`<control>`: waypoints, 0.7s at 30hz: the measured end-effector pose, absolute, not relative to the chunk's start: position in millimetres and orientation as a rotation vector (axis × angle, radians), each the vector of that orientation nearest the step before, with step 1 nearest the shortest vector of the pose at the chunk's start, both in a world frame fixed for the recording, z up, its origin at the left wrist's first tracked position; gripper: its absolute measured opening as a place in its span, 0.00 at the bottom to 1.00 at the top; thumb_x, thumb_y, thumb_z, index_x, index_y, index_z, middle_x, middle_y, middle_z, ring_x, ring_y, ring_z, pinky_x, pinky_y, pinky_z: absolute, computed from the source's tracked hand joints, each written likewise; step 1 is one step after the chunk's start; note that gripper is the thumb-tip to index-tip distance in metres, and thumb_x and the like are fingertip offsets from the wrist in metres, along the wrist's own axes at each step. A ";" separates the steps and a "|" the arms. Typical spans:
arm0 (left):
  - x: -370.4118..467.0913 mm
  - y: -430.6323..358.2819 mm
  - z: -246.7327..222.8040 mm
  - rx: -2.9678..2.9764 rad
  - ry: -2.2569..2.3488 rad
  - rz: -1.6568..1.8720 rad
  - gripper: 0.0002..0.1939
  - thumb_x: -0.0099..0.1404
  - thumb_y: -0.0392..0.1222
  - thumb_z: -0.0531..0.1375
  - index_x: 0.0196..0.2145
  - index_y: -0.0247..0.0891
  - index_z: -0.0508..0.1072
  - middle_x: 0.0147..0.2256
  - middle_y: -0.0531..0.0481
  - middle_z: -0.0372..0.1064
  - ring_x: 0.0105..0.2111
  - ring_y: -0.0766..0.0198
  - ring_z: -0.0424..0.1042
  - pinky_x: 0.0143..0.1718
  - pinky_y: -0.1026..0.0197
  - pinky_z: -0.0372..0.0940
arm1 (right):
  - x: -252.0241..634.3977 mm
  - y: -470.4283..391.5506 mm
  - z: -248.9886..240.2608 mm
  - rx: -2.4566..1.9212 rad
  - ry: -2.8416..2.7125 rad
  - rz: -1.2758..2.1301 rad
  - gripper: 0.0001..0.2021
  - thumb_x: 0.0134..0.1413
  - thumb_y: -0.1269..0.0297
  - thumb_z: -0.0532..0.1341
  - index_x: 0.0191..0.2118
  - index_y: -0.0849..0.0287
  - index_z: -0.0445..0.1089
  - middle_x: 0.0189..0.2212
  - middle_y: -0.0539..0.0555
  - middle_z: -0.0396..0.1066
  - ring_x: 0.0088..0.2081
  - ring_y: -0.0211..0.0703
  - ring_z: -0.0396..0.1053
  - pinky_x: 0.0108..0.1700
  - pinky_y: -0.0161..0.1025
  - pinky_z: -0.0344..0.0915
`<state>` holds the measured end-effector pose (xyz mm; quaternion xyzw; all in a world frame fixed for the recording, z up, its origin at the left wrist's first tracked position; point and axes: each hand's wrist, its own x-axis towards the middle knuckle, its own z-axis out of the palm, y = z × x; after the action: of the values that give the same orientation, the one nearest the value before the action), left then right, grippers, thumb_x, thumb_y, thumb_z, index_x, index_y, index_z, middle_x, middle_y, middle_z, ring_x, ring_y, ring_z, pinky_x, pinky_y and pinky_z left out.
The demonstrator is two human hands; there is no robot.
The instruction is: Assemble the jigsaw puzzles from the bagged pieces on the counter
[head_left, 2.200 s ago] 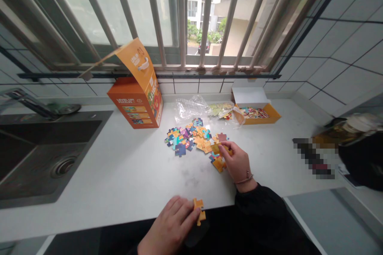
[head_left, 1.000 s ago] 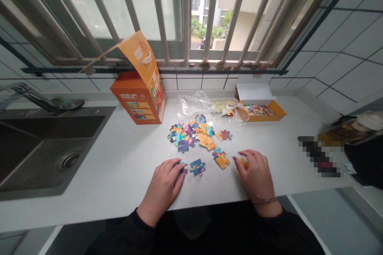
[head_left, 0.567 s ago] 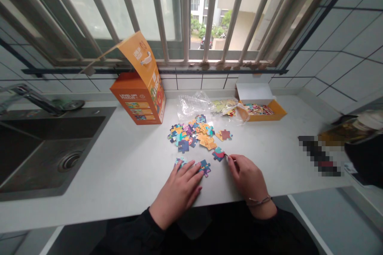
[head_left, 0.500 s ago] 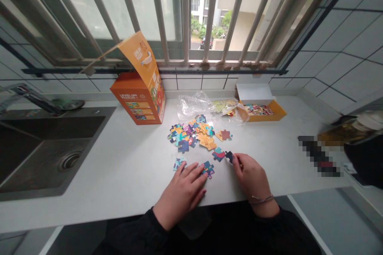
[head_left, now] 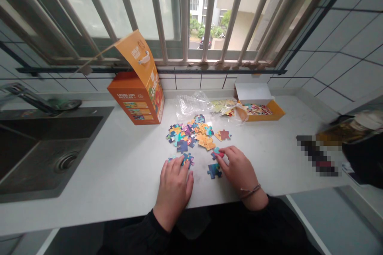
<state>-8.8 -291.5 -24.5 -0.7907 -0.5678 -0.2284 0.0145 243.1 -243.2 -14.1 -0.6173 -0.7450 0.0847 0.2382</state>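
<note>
My left hand [head_left: 175, 185] rests palm down on the counter, fingers stretched over a blue jigsaw piece [head_left: 188, 160] and partly hiding another, paler one. My right hand [head_left: 239, 169] is closed in a pinch at the teal-and-red jigsaw piece [head_left: 216, 152], whose right side the fingers cover. Just below those fingers a dark blue-green jigsaw piece [head_left: 213, 171] lies flat, apart from the others. Beyond both hands is a loose heap of jigsaw pieces [head_left: 182, 146], with an orange-brown piece [head_left: 224, 135] to its right.
Behind the heap lie a clear plastic bag [head_left: 193, 103] and a bag of pieces [head_left: 224, 106]. An open yellow box [head_left: 266, 117] holds more pieces. A tall orange puzzle box [head_left: 137, 103] stands left, near the sink [head_left: 86, 159]. A bottle [head_left: 332, 131] stands at right.
My left hand has slid left with the blue piece beneath its fingers. My right hand has moved left to the teal-and-red piece; a dark blue-green piece now lies face up below it.
</note>
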 end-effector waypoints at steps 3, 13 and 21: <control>-8.8 -290.9 -24.8 -2.638 -1.617 -0.708 0.18 0.77 0.40 0.59 0.61 0.41 0.75 0.64 0.39 0.73 0.64 0.44 0.70 0.70 0.33 0.61 | 235.4 -218.3 -12.0 -1.700 -2.103 0.145 0.16 0.70 0.56 0.66 0.56 0.59 0.75 0.50 0.64 0.78 0.53 0.58 0.74 0.58 0.50 0.70; -7.1 -272.6 -22.6 -2.779 -1.594 -0.691 0.19 0.77 0.36 0.57 0.62 0.40 0.74 0.64 0.40 0.74 0.64 0.48 0.71 0.72 0.34 0.58 | 212.7 -185.5 -14.2 -1.660 -2.145 0.310 0.05 0.64 0.67 0.64 0.44 0.58 0.76 0.43 0.59 0.80 0.47 0.51 0.76 0.53 0.43 0.69; 19.5 -173.5 3.9 -2.874 -1.447 -0.471 0.18 0.75 0.36 0.62 0.61 0.38 0.75 0.59 0.40 0.77 0.61 0.50 0.72 0.64 0.47 0.65 | 261.0 -186.6 -13.3 -1.706 -1.792 0.451 0.13 0.71 0.59 0.58 0.49 0.56 0.78 0.44 0.58 0.84 0.42 0.48 0.82 0.46 0.42 0.75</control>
<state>19.5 -173.5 3.9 -0.8824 -0.4444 -0.1445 -0.0553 261.0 -186.6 -13.3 -0.6452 -0.6779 0.1707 0.3081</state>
